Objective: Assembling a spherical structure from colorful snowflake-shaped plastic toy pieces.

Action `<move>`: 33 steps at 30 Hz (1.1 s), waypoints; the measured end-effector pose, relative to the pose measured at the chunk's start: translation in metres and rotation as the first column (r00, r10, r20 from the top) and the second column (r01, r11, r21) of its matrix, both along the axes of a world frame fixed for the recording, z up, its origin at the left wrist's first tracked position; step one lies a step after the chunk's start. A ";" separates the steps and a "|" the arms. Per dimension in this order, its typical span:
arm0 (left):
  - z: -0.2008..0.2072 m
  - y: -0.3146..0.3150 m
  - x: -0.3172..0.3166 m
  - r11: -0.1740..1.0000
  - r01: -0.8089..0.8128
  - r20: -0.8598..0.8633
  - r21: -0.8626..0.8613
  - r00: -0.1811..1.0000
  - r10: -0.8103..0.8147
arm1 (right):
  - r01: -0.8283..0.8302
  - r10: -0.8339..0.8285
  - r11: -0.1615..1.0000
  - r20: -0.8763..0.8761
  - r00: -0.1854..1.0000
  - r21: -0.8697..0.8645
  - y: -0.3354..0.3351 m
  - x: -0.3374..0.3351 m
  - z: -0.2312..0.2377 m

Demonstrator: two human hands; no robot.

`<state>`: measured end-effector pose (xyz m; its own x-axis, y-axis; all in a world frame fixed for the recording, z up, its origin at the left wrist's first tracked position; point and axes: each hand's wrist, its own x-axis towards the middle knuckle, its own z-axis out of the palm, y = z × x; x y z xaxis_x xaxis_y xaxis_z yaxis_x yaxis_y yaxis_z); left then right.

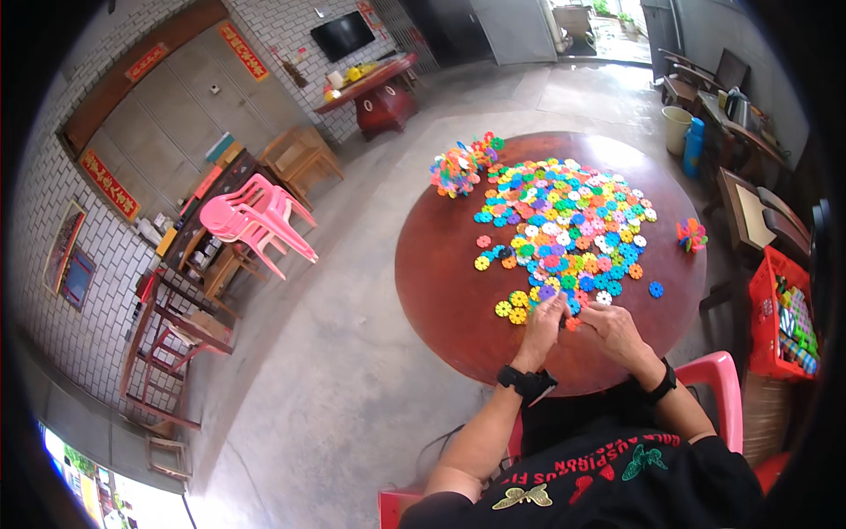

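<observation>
On the table (449, 291), multicoloured discs (563, 238).

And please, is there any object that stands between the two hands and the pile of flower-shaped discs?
Nothing visible does: the left hand and right hand are at the near edge of the pile on the table.

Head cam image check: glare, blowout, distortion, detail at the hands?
Head view: fisheye curves the brick wall, corners black; upper-right doorway and lower-left opening washed out; glare on the round table's far edge; orange piece between left hand and right hand too small for fine detail.
</observation>
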<state>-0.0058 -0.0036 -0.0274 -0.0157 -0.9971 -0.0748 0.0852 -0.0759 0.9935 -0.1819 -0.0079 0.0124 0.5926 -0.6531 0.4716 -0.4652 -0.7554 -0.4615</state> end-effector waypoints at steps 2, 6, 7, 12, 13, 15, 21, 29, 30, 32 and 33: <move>0.001 0.000 -0.005 0.994 -0.101 -0.128 -0.040 0.987 0.096 | 0.010 -0.009 1.000 0.056 0.998 -0.009 0.001 0.003 0.001; 0.016 0.006 -0.017 0.967 0.046 -0.605 0.251 0.787 0.120 | 0.007 -0.009 0.999 0.074 0.997 0.032 0.007 0.012 0.007; 0.015 0.007 -0.019 0.965 0.021 -0.582 0.261 0.801 0.140 | 0.021 -0.025 0.999 0.077 0.997 0.043 0.007 0.013 0.009; 0.013 0.011 -0.021 0.975 -0.127 -0.405 0.180 0.894 0.191 | 0.017 -0.018 1.000 0.049 0.999 0.027 0.001 0.015 0.001; 0.011 0.012 -0.021 0.986 -0.126 -0.322 0.111 0.934 0.156 | 0.033 -0.035 0.999 0.041 0.999 0.030 0.001 0.015 0.001; 0.008 0.012 -0.024 0.988 -0.121 -0.317 0.095 0.937 0.145 | 0.048 -0.048 0.999 0.057 0.997 0.012 0.000 0.012 0.001; 0.011 0.008 -0.026 0.985 -0.122 -0.238 0.120 0.960 0.148 | 0.040 -0.041 0.999 0.036 0.998 0.019 -0.006 0.004 0.001; 0.026 0.013 -0.025 0.968 -0.213 0.045 -0.132 0.974 0.221 | 0.003 -0.024 0.993 0.189 0.982 0.114 -0.003 0.009 0.005; 0.023 0.013 -0.025 0.968 -0.214 0.045 -0.129 0.974 0.222 | 0.008 -0.039 0.990 0.221 0.974 0.140 -0.001 0.009 0.003; 0.016 0.014 -0.025 0.981 -0.043 -0.394 0.191 0.912 0.117 | 0.014 -0.043 0.991 0.220 0.975 0.132 -0.003 0.010 0.000; 0.015 0.017 -0.026 0.978 -0.038 -0.397 0.205 0.910 0.119 | 0.024 -0.051 0.991 0.216 0.975 0.129 -0.003 0.008 -0.003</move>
